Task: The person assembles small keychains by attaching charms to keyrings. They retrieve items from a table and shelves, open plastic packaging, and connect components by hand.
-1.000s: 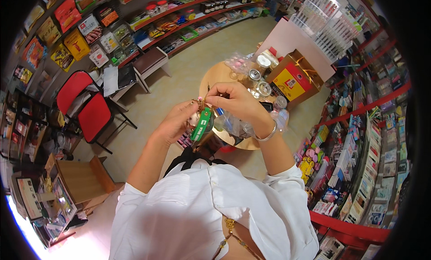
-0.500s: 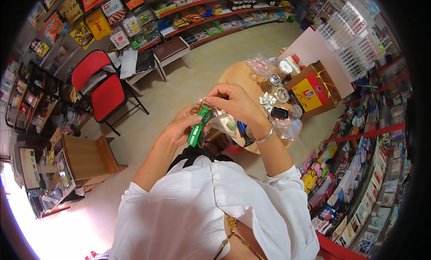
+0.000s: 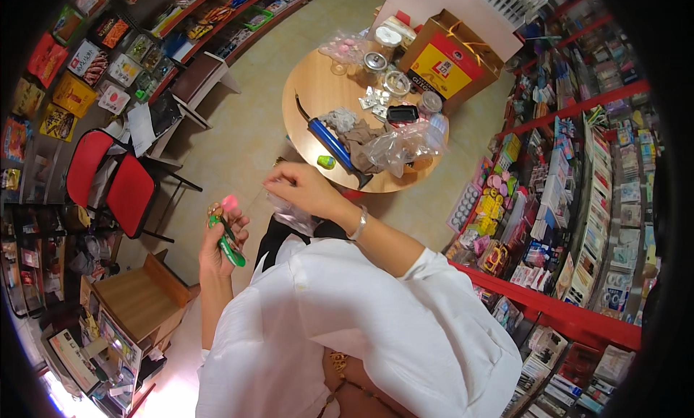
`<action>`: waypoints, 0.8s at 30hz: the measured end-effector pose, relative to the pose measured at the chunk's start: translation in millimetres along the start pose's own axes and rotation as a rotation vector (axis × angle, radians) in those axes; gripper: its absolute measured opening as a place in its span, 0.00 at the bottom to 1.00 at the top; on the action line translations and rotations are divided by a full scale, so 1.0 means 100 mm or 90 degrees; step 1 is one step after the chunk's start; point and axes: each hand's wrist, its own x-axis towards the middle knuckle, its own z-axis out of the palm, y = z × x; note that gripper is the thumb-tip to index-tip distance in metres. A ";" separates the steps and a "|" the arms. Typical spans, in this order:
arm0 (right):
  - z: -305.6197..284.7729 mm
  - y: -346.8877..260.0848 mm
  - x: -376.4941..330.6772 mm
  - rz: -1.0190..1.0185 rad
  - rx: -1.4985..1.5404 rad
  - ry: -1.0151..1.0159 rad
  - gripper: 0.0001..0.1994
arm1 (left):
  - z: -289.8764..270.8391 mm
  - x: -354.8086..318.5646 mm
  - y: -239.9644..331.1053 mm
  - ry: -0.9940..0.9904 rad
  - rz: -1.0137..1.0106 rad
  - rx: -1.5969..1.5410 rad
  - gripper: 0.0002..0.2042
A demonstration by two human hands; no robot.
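My left hand (image 3: 217, 252) is closed around a keychain with a green strap (image 3: 230, 246), gold-coloured metal fittings and a pink piece (image 3: 229, 203) at its top. To its right, my right hand (image 3: 307, 189) is raised with its fingers curled together. A clear plastic bag (image 3: 290, 214) hangs under that hand and appears gripped in its lower fingers, which are partly hidden. Beyond my right hand, near the table's edge, lie a small green object (image 3: 326, 161) and a blue hand pump (image 3: 332, 145) with a black nozzle.
The round wooden table (image 3: 300, 71) also bears clear jars (image 3: 396, 83), a black tray (image 3: 402, 114), crumpled plastic (image 3: 405, 149) and a red-yellow carton bag (image 3: 452, 60). A red folding chair (image 3: 130, 194) stands left. Packed shelves (image 3: 557, 223) line the right side.
My hands have moved apart: the left carries the keychain left, while the right has let go of it. The view has swung right, showing more of the table and the pump.
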 end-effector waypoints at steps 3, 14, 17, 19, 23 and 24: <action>-0.25 0.36 -0.48 0.173 0.045 0.023 0.07 | -0.26 -0.06 -0.24 0.026 0.000 -0.003 0.20; -1.65 0.88 -1.43 0.278 0.107 0.237 0.07 | 0.21 -0.14 -1.16 -0.014 0.002 -0.036 0.16; -1.96 0.84 -1.60 0.280 -0.064 0.231 0.08 | 0.34 -0.19 -1.28 0.005 0.016 -0.045 0.16; -2.10 0.84 -1.68 0.280 -0.019 0.256 0.08 | 0.35 -0.24 -1.30 -0.005 0.017 -0.038 0.16; -2.30 0.94 -1.75 0.255 0.005 0.290 0.12 | 0.36 -0.37 -1.26 0.012 0.032 0.002 0.16; -2.32 0.94 -1.73 0.244 0.009 0.302 0.13 | 0.35 -0.41 -1.23 0.020 0.047 -0.002 0.16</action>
